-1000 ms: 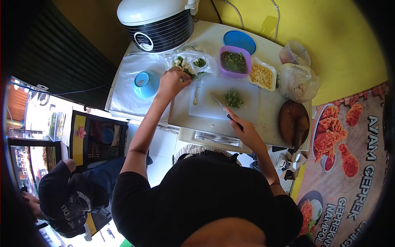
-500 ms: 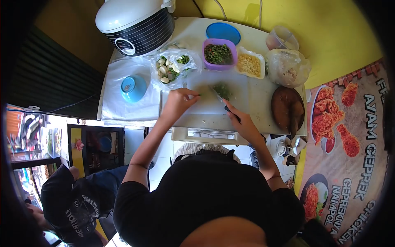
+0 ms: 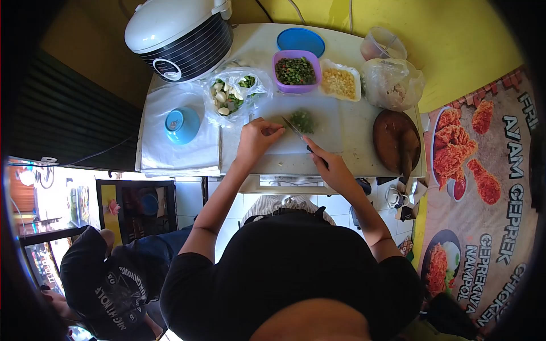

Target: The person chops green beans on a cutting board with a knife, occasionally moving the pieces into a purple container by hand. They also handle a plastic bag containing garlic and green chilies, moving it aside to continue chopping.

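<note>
My right hand (image 3: 330,165) is wrapped round the dark handle of a knife (image 3: 294,128), whose blade points up and left beside a small heap of chopped greens (image 3: 302,121). The greens lie on a translucent cutting board (image 3: 331,132). My left hand (image 3: 260,137) is at the board's left side, thumb and fingers pinched near the knife tip; what they hold is too small to tell. Behind the board stand a purple tub (image 3: 295,71) of cut green vegetables and a white tray (image 3: 340,80) of chopped yellowish pieces.
A plastic bag (image 3: 228,96) holds garlic and greens. Around it are an upturned blue bowl (image 3: 182,125), a rice cooker (image 3: 179,42) and a blue lid (image 3: 301,42). To the right stand a stone mortar (image 3: 396,142) and a filled bag (image 3: 392,84). Another person (image 3: 114,278) is at lower left.
My left hand has moved slightly right, closer to the knife. The blade has shifted a little left, and the whole view has turned slightly.
</note>
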Demonstrator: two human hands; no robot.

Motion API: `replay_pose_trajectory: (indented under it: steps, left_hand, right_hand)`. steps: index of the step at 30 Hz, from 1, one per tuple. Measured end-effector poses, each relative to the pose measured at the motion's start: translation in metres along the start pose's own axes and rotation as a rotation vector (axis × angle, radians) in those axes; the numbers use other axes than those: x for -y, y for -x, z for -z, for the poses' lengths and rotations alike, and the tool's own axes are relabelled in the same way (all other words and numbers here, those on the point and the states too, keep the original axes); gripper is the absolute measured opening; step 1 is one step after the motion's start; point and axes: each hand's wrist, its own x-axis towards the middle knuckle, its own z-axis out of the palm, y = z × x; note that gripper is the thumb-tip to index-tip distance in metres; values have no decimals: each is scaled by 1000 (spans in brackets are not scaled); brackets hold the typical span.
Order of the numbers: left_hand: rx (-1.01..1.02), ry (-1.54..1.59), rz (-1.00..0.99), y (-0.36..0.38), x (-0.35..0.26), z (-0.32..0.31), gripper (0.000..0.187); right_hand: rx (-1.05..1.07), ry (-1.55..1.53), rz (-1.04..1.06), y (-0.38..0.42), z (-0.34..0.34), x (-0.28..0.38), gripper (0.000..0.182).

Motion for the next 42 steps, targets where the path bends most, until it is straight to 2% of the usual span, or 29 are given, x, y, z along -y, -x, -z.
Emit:
replay_pose_trajectory:
  steps: [7,15,18,21,31,34,42]
  left_hand:
    - [-28,10,-55,5,2,-3,17]
    - [-112,14,-77,9,8,-8,16]
    - [-110,-6,-83,8,10,-9,16]
    - [-109,-56,-87,8,5,-7,16]
    - [-123,34,-95,14,10,-8,15]
    - [-141,57,-84,13,9,-9,15]
    - [-150,64,-57,13,11,-12,15]
  right_hand:
    - [-86,230,33,-10,-22,-9,54]
    - [-54,-9,51,-4,-3,0,50]
    - [9,-18,-52,0,-2,11,48]
    - [-18,10,36,-1,-8,1,52]
    - [-19,84,-26,-9,-20,-2,51]
    - [-64,-10,82,-13,-19,-8,49]
    - [-31,-23,-8,0,-12,6,50]
